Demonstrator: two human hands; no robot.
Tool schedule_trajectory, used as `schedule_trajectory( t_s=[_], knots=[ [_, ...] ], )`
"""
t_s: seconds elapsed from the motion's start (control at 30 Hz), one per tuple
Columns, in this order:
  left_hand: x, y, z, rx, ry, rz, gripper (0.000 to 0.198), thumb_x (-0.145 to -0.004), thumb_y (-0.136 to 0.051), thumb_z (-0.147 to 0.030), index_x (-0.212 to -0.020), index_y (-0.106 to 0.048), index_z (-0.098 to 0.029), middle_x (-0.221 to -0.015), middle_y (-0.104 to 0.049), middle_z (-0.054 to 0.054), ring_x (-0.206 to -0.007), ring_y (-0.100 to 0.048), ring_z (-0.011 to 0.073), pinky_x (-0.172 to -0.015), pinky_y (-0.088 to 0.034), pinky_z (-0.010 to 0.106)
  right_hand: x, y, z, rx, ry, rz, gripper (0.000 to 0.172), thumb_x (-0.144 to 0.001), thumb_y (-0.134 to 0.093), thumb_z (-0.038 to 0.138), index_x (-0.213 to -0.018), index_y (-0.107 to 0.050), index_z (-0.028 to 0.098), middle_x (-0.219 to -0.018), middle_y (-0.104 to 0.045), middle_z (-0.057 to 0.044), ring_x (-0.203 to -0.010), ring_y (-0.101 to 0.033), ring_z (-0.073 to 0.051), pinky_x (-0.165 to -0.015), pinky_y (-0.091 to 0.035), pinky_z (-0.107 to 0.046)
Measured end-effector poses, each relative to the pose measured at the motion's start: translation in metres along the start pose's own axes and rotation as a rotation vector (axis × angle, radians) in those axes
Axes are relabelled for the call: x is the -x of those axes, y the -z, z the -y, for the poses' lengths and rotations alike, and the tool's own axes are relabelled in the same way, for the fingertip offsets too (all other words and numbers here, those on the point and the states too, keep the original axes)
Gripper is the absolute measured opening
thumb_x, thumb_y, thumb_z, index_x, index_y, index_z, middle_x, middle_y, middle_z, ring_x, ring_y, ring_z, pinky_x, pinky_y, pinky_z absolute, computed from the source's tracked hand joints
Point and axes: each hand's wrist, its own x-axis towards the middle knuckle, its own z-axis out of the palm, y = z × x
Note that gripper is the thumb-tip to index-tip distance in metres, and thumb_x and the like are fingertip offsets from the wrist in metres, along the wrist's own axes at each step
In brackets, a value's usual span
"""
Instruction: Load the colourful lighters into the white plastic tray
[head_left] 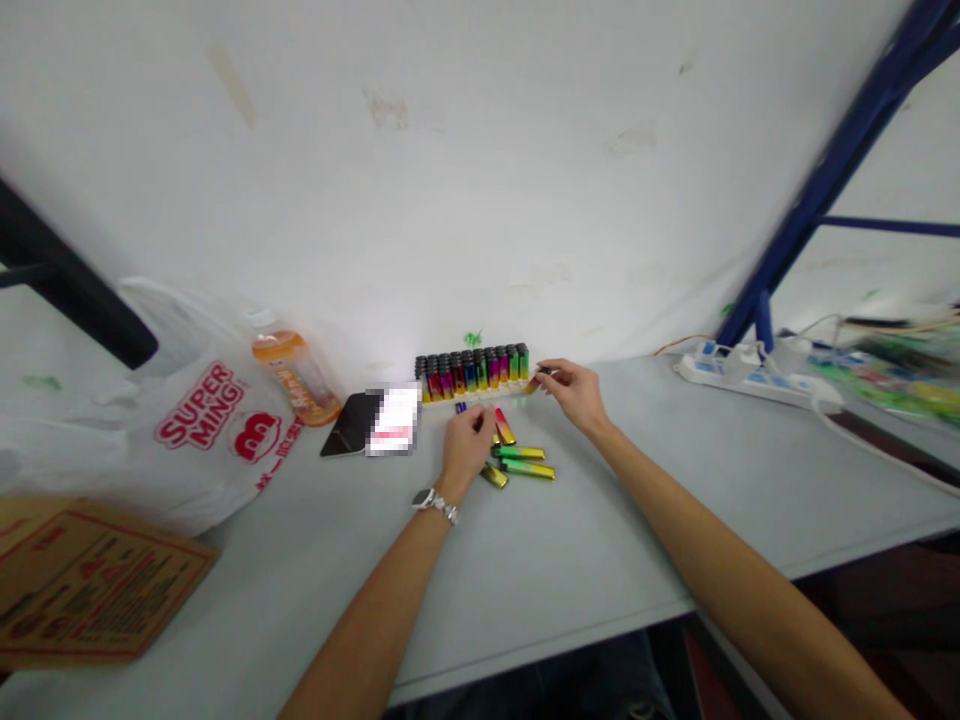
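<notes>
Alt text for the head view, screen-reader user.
A person's right hand holds what looks like a lighter beside rows of upright lighters; the left hand is by loose lighters on a table. A bottle and bag stand left.

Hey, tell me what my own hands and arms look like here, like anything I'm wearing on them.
Your left hand is ungloved, with a silver-toned watch on a shiny metal band at the wrist. Your right hand is also ungloved, its wrist bare. No sleeve shows on your left arm or right arm.
</notes>
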Motion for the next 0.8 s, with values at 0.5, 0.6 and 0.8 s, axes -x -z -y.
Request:
schedule_trajectory(
  t_s=[0.5, 0.6, 0.8],
  knots=[
    [0.0, 0.001, -0.001, -0.027, -0.007, 0.001, 0.042, -0.09, -0.044, -0.044, -0.057, -0.046, -0.019, -0.048, -0.047, -0.003, -0.049, -0.044, 0.0107, -0.049, -0.029, 0.022, -0.053, -0.008, -0.012, 0.281, 0.147, 0.137, 0.02, -0.079, -0.065, 0.022, -0.095, -0.075, 0.016, -0.081, -0.074, -0.006, -0.065, -0.066, -0.017, -0.068, -0.051, -0.031],
    [0.0, 0.002, -0.001, -0.028, -0.009, 0.002, 0.043, -0.09, -0.043, -0.044, -0.056, -0.046, -0.019, -0.048, -0.047, -0.003, -0.049, -0.045, 0.0107, -0.049, -0.029, 0.022, -0.059, -0.008, -0.012, 0.308, 0.155, 0.169, 0.02, -0.079, -0.065, 0.02, -0.096, -0.076, 0.016, -0.082, -0.074, -0.006, -0.068, -0.066, -0.018, -0.07, -0.051, -0.031],
    [-0.001, 0.001, 0.0, -0.037, -0.009, 0.009, 0.043, -0.091, -0.043, -0.045, -0.057, -0.047, -0.019, -0.049, -0.048, -0.003, -0.049, -0.045, 0.0107, -0.05, -0.029, 0.022, -0.056, -0.007, -0.011, 0.499, 0.227, 0.192, 0.023, -0.085, -0.063, 0.021, -0.102, -0.077, 0.016, -0.097, -0.065, -0.01, -0.073, -0.062, -0.016, -0.077, -0.049, -0.032]
  ],
)
